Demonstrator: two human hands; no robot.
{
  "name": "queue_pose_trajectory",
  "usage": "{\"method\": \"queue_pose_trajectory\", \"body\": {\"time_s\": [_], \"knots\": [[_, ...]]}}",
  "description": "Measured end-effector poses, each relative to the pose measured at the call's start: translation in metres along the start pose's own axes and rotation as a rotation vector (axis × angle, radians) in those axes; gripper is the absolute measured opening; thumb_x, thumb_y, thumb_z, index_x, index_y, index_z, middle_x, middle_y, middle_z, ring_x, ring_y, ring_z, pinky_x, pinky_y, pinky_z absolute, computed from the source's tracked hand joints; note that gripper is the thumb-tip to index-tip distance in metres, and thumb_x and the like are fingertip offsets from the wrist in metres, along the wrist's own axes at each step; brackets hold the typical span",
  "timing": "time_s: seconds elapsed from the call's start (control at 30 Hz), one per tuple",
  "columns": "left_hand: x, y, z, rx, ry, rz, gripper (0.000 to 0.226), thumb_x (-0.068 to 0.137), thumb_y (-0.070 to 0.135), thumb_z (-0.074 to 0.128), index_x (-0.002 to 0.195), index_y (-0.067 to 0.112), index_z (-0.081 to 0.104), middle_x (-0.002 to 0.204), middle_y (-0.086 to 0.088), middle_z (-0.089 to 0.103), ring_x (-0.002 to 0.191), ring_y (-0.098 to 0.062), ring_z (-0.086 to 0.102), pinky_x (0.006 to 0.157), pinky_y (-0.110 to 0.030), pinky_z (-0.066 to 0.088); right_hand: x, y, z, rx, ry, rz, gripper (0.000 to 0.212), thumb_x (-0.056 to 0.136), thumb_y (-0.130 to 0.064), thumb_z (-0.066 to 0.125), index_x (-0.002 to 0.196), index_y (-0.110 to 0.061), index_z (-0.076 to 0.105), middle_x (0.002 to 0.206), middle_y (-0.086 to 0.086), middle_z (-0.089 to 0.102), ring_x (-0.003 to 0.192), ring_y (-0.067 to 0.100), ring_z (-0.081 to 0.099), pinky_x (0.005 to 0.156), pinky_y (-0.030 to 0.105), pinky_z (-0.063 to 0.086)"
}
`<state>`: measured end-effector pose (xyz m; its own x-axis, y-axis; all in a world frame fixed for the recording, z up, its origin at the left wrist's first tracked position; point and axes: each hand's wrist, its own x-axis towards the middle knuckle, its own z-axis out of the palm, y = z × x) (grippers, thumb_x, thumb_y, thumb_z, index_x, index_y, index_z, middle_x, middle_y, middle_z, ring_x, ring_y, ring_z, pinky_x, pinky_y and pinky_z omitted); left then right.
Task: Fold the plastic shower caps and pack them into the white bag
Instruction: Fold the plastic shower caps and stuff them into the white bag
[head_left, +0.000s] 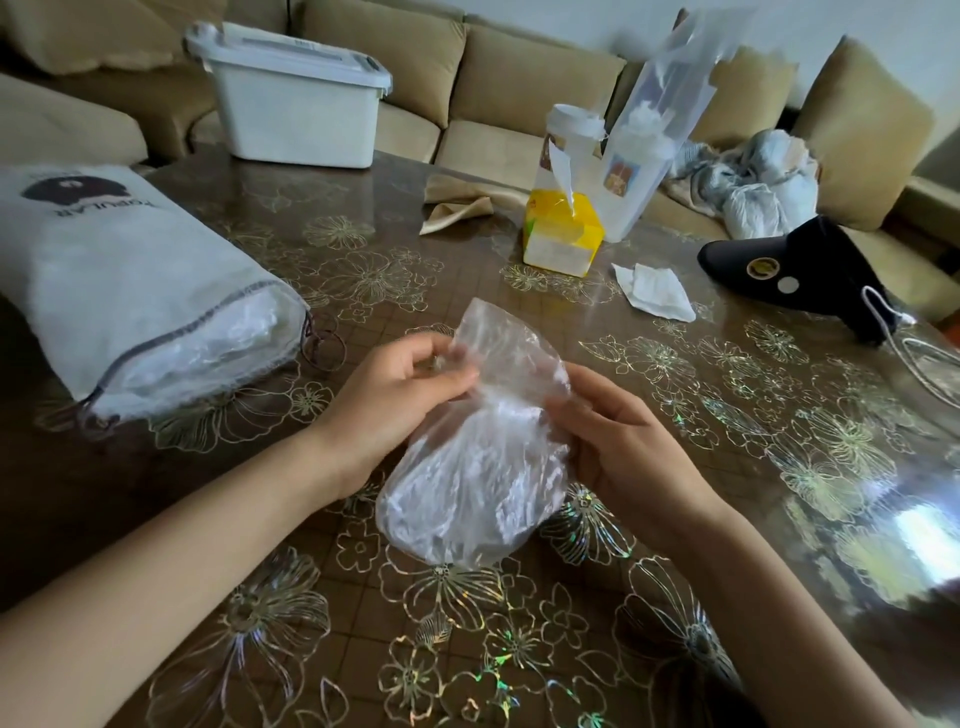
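At the far left, a white bag (130, 291) is laid on its side on the tabletop (311, 597). Its mouth is turned toward the middle, and clear crumpled plastic is seen inside it. Behind it, a white storage box (296, 104) with a lid is set at the far edge, in front of a tan sofa (519, 78).

In the middle, a clear plastic shower cap (483, 457) is held up between both hands, near the open mouth of the white bag but apart from it. The upper part of the cap is pinched by the left hand (395, 400), whose grip is closed on it with thumb and fingers. The right side of the cap is held by the right hand (623, 452), whose grip is curled around the bunched middle. Whether the lower end is touching the tabletop cannot be told.

Further back, a tan cloth (457, 208) is spread beside a yellow tissue box (563, 234). A tall clear bag (660, 130) is stood just to the right of the box. A crumpled white paper (654, 288) is laid in front of them. A heap of pale cloth (753, 182) is piled on the sofa. At the far right, a black thing with a round badge (800, 265) is laid on the tabletop, with a white cord (893, 332) next to it.
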<state>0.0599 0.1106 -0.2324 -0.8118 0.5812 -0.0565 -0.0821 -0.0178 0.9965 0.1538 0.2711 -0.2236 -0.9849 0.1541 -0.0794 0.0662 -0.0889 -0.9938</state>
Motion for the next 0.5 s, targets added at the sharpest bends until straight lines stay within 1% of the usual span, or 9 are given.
{"method": "queue_pose_trajectory", "body": {"time_s": [0.1, 0.2, 0.27, 0.3, 0.37, 0.4, 0.43, 0.47, 0.5], "knots": [[0.001, 0.0, 0.002, -0.037, 0.036, 0.022, 0.01, 0.09, 0.012, 0.057, 0.087, 0.017, 0.064, 0.08, 0.001, 0.071, 0.073, -0.018, 0.066, 0.075, -0.035, 0.051, 0.0, -0.003, -0.002, 0.137, 0.009, 0.012, 0.04, 0.093, 0.005, 0.041, 0.089, -0.015, 0.076, 0.081, 0.006, 0.072, 0.064, 0.013, 0.065, 0.057, 0.023, 0.055], [0.0, 0.0, 0.004, -0.055, 0.026, 0.011, 0.018, 0.093, 0.013, 0.052, 0.081, 0.018, 0.064, 0.077, -0.001, 0.069, 0.073, -0.021, 0.062, 0.072, -0.036, 0.048, 0.0, -0.003, -0.001, 0.077, 0.018, -0.011, 0.049, 0.091, 0.008, 0.039, 0.075, -0.018, 0.078, 0.079, 0.005, 0.073, 0.067, 0.017, 0.064, 0.059, 0.023, 0.054], [-0.001, 0.001, 0.004, -0.09, 0.014, -0.004, 0.024, 0.096, 0.013, 0.044, 0.081, 0.016, 0.063, 0.075, -0.004, 0.066, 0.069, -0.02, 0.059, 0.064, -0.031, 0.047, 0.0, -0.002, 0.0, 0.014, 0.043, -0.044, 0.052, 0.09, 0.01, 0.04, 0.07, -0.02, 0.078, 0.079, 0.002, 0.073, 0.069, 0.018, 0.063, 0.059, 0.023, 0.053], [-0.001, 0.003, 0.004, -0.129, -0.002, -0.034, 0.026, 0.097, 0.014, 0.039, 0.084, 0.014, 0.061, 0.072, -0.005, 0.064, 0.063, -0.017, 0.058, 0.056, -0.026, 0.047, -0.001, -0.002, 0.0, -0.022, 0.058, -0.066, 0.053, 0.09, 0.011, 0.04, 0.068, -0.019, 0.077, 0.079, 0.001, 0.074, 0.067, 0.015, 0.064, 0.057, 0.022, 0.053], [-0.003, 0.007, 0.004, -0.225, -0.063, -0.141, 0.031, 0.099, 0.027, 0.032, 0.094, 0.009, 0.056, 0.064, -0.006, 0.062, 0.052, -0.014, 0.058, 0.046, -0.023, 0.047, -0.002, -0.001, -0.001, -0.108, 0.082, -0.128, 0.053, 0.089, 0.014, 0.04, 0.067, -0.017, 0.077, 0.074, 0.001, 0.073, 0.061, 0.01, 0.064, 0.052, 0.019, 0.051], [-0.004, 0.009, 0.004, -0.259, -0.113, -0.197, 0.038, 0.098, 0.038, 0.031, 0.099, 0.007, 0.054, 0.062, -0.006, 0.062, 0.05, -0.014, 0.058, 0.046, -0.024, 0.048, -0.002, -0.001, -0.001, -0.153, 0.084, -0.164, 0.053, 0.089, 0.016, 0.04, 0.068, -0.016, 0.076, 0.073, 0.001, 0.073, 0.062, 0.01, 0.064, 0.052, 0.018, 0.051], [-0.004, 0.01, 0.002, -0.262, -0.171, -0.239, 0.046, 0.094, 0.048, 0.034, 0.1, 0.007, 0.053, 0.063, -0.006, 0.063, 0.052, -0.015, 0.059, 0.048, -0.025, 0.05, -0.002, 0.0, -0.001, -0.198, 0.084, -0.199, 0.053, 0.088, 0.017, 0.04, 0.07, -0.017, 0.076, 0.074, 0.001, 0.073, 0.064, 0.011, 0.065, 0.054, 0.019, 0.052], [-0.004, 0.011, 0.001, -0.234, -0.242, -0.262, 0.049, 0.09, 0.053, 0.039, 0.099, 0.007, 0.054, 0.066, -0.005, 0.063, 0.055, -0.015, 0.06, 0.052, -0.026, 0.051, -0.003, 0.0, -0.001, -0.247, 0.081, -0.23, 0.053, 0.087, 0.019, 0.04, 0.071, -0.016, 0.076, 0.075, -0.001, 0.073, 0.065, 0.011, 0.066, 0.056, 0.02, 0.052], [-0.005, 0.011, 0.0, -0.196, -0.318, -0.268, 0.047, 0.087, 0.053, 0.048, 0.096, 0.009, 0.056, 0.069, -0.005, 0.063, 0.059, -0.015, 0.061, 0.056, -0.026, 0.053, -0.003, 0.0, -0.001, -0.296, 0.079, -0.256, 0.052, 0.086, 0.02, 0.039, 0.073, -0.015, 0.075, 0.075, -0.004, 0.073, 0.066, 0.01, 0.065, 0.057, 0.02, 0.051]]}}
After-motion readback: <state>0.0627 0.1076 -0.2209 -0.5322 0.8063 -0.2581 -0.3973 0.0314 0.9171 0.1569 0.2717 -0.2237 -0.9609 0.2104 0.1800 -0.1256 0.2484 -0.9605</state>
